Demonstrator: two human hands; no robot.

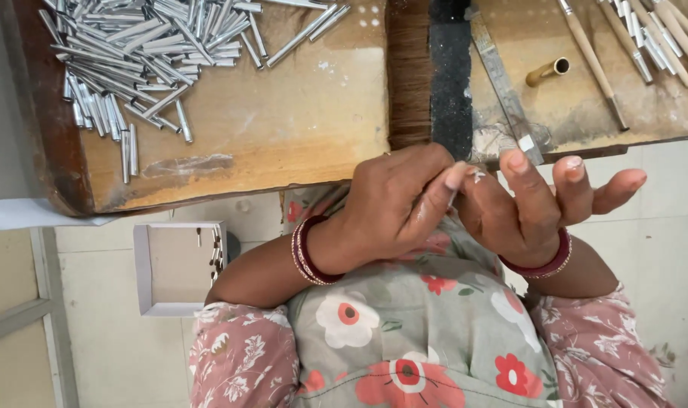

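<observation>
- The left hand (393, 200) is curled into a loose fist just off the near edge of the bench (283, 128), its forefinger stretched right to touch the right hand
- The right hand (537, 204) is held palm up with fingers spread wide and slightly bent; white dust shows on the fingertips (573, 162)
- A small pale thing (476, 175) sits where the two hands meet, pinched between left fingertip and right palm; it is too small to tell what it is
- Both wrists carry red bangles (308, 253)
- A heap of short metal tubes (144, 45) lies on the far left of the bench, well apart from the hands, with a few strays standing nearer the edge
- A dark strip (451, 83) splits the bench, with a brush-like band (409, 75) on its left
- A flat metal file (503, 83) lies slantwise just beyond the right hand, its near end close to the raised fingers
- A brass tube (548, 71) lies right of the file
- Wooden-handled sticks with metal ferrules (646, 38) lie at the far right
- A small open white box (179, 268) sits on the floor at left, below the bench, with a few tubes along its right wall
- A floral garment (419, 332) fills the near middle
</observation>
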